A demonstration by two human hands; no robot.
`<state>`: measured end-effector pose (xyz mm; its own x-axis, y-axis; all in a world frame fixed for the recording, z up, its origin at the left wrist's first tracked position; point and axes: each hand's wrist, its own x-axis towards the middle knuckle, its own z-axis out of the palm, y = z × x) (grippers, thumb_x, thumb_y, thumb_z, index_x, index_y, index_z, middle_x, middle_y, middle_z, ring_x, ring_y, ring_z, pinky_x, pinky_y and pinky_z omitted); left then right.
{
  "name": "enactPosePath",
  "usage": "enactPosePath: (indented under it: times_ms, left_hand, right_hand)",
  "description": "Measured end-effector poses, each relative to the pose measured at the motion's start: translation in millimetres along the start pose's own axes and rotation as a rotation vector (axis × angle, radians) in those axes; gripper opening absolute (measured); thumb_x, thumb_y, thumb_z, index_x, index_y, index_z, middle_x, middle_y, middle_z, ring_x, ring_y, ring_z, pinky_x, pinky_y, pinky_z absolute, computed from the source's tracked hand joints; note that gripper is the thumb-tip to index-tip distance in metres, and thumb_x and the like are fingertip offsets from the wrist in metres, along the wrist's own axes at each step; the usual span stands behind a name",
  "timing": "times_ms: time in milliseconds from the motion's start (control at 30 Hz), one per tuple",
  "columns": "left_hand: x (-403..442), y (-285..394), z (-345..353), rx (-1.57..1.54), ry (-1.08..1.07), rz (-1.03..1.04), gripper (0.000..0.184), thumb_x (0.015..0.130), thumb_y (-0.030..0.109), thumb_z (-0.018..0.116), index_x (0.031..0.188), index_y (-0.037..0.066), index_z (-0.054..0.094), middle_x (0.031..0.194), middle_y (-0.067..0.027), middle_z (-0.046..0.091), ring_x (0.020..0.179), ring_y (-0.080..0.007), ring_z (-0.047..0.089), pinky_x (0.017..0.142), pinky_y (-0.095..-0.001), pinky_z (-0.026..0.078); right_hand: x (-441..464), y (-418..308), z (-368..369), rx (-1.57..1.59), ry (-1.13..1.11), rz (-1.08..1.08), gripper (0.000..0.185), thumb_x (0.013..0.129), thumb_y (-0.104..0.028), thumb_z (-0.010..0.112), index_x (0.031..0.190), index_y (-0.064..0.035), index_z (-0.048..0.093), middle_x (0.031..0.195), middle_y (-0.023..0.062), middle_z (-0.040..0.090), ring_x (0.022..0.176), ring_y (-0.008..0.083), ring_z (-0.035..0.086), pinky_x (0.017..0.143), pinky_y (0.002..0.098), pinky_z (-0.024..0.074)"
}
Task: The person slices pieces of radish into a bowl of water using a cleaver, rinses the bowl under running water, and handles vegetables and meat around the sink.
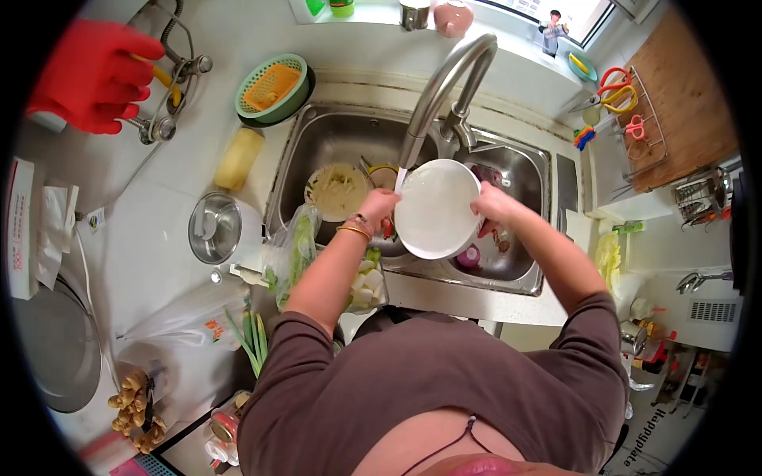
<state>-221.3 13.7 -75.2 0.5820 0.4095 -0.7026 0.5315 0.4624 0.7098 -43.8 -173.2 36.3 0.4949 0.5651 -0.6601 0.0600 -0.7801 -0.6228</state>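
Observation:
A large white bowl (pixel 438 209) is held over the double sink (pixel 381 123), tilted so that its inside faces up toward me. My left hand (pixel 382 209) is closed on its left rim, and my right hand (pixel 497 206) grips the right rim. The metal faucet (pixel 444 83) arches above, its spout ending close to the bowl's upper left edge. In the left basin, a bowl of pale cut pieces (pixel 337 192) stands beyond my left hand. A purple onion (pixel 469 255) lies in the right basin, partly below the white bowl.
Left of the sink are a metal pot (pixel 215 228), a peeled pale vegetable (pixel 239 159) and a green basket (pixel 272 89). Bagged greens (pixel 300 250) and a container of cut vegetables (pixel 368 287) sit by my left forearm. Red gloves (pixel 95 75) hang upper left; scissors (pixel 615 91) hang right.

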Motion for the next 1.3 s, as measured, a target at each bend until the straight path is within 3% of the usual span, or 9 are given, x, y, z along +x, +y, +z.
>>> enactPosePath:
  times_ms: [100,133,333,500,733,933,1067,1167,1300]
  left_hand:
    - [26,-17,-1,0.332,-0.009,0.026,0.026,0.091,0.029,0.062,0.099,0.004,0.061,0.069,0.0018,0.051,0.052,-0.0085,0.043,0.041,-0.0258,0.033]
    - [43,-28,-2,0.43,-0.023,0.034,0.028,0.09,0.031,0.063,0.098,0.003,0.062,0.07,0.0015,0.052,0.052,-0.009,0.044,0.041,-0.0266,0.033]
    - [21,-13,8,-0.174,-0.157,0.007,0.019,0.09,0.016,0.054,0.106,0.008,0.054,0.071,-0.004,0.053,0.047,-0.0108,0.041,0.036,-0.0259,0.029]
    - [-16,6,12,-0.194,-0.335,-0.117,0.023,0.085,0.009,0.049,0.108,0.009,0.051,0.071,-0.0068,0.053,0.048,-0.0078,0.038,0.035,-0.0216,0.029]
    - [-35,-19,12,-0.826,-0.575,-0.533,0.011,0.089,0.014,0.054,0.089,0.003,0.055,0.072,-0.0036,0.054,0.045,-0.0021,0.036,0.033,-0.0145,0.028]
    - [-63,-26,23,-1.115,-0.618,-0.659,0.013,0.091,0.017,0.053,0.09,0.004,0.056,0.072,-0.0014,0.053,0.045,-0.0023,0.038,0.033,-0.0147,0.03]
    - [-73,-24,32,-0.922,-0.402,-0.522,0.019,0.09,0.014,0.052,0.105,0.003,0.052,0.075,-0.005,0.056,0.045,-0.0046,0.041,0.033,-0.018,0.028]
    - [-98,-5,21,-0.454,-0.062,-0.024,0.028,0.086,0.006,0.051,0.114,0.004,0.047,0.081,-0.0094,0.059,0.044,-0.0075,0.043,0.033,-0.0211,0.028]
    - [-109,6,-22,0.01,0.172,0.517,0.059,0.079,0.005,0.053,0.136,0.005,0.037,0.082,-0.0157,0.066,0.052,-0.0237,0.061,0.045,-0.0368,0.048]
  right_hand:
    - [32,-34,-19,-0.25,-0.244,-0.016,0.04,0.077,-0.01,0.057,0.109,0.0141,0.055,0.11,0.0307,0.056,0.09,0.0434,0.066,0.061,0.0496,0.0601]
    - [24,-61,-20,-0.201,-0.166,0.17,0.029,0.075,-0.006,0.051,0.09,0.0173,0.058,0.091,0.0317,0.063,0.076,0.0459,0.068,0.056,0.0476,0.0606]
    - [48,-97,-41,-0.158,-0.198,0.257,0.038,0.073,-0.009,0.049,0.099,0.0194,0.053,0.091,0.0341,0.062,0.075,0.0446,0.068,0.065,0.0473,0.0608]
    - [59,-104,-54,-0.381,-0.163,0.399,0.041,0.078,-0.011,0.046,0.111,0.0135,0.051,0.103,0.0333,0.061,0.086,0.0444,0.067,0.072,0.0556,0.0588]
    - [70,-127,-19,0.044,-0.226,-0.089,0.022,0.083,-0.01,0.06,0.105,-0.0084,0.064,0.103,0.0096,0.064,0.09,0.0243,0.066,0.072,0.0416,0.0558]
    - [69,-132,1,0.004,-0.215,-0.005,0.022,0.086,-0.013,0.056,0.101,0.0011,0.063,0.101,0.0143,0.065,0.087,0.0244,0.067,0.069,0.0418,0.0575]
    - [73,-109,-18,-0.078,-0.189,0.026,0.031,0.083,-0.011,0.054,0.11,0.0032,0.06,0.108,0.0193,0.063,0.091,0.0311,0.067,0.071,0.0482,0.0581]
    - [33,-85,-26,0.284,-0.277,0.256,0.042,0.078,-0.004,0.055,0.119,0.0028,0.055,0.115,0.022,0.059,0.099,0.0387,0.064,0.073,0.0588,0.0559]
    - [46,7,23,0.644,-0.305,0.087,0.055,0.067,0.01,0.055,0.122,0.0037,0.053,0.115,0.0198,0.06,0.102,0.0397,0.062,0.084,0.0568,0.0534]
